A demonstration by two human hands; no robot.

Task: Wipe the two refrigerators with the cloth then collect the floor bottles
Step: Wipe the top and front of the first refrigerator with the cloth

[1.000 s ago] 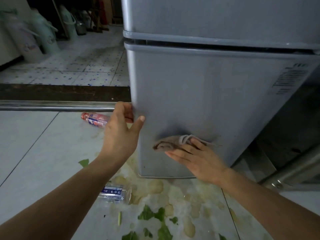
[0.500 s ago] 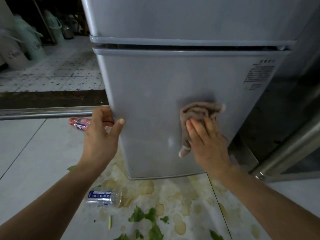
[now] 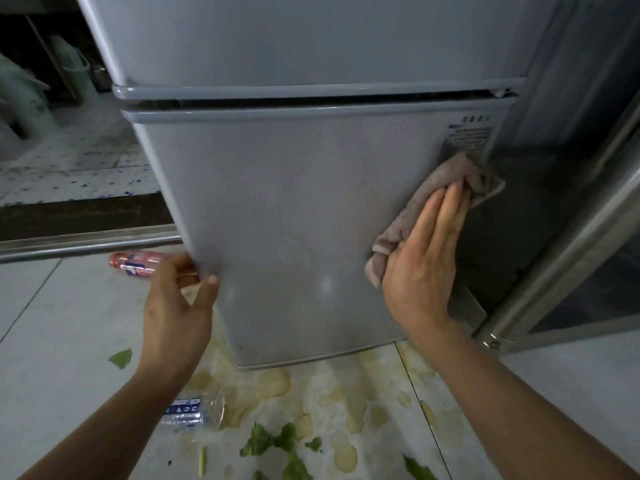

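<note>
Against refrigerator (image 3: 294, 209), flat right hand (image 3: 420, 268) presses upward-slanting cloth (image 3: 440, 199); left hand (image 3: 176, 306) grips edge.

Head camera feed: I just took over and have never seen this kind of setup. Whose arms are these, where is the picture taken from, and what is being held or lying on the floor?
There is no machine here. A person wears one wide-angle camera on the head, looking forward and down, so the two bare arms reaching in from the bottom are the person's own.

In front stands a grey refrigerator, seen from above. The right hand presses a brownish cloth flat against the lower door near its right edge, just below a printed label. The left hand grips the door's left edge, thumb on the front.

On the tiled floor lie a pink bottle by a metal rail behind the left hand and a clear bottle with a blue label nearer the camera. Around them are yellowish spill stains and green leaf scraps.
</note>
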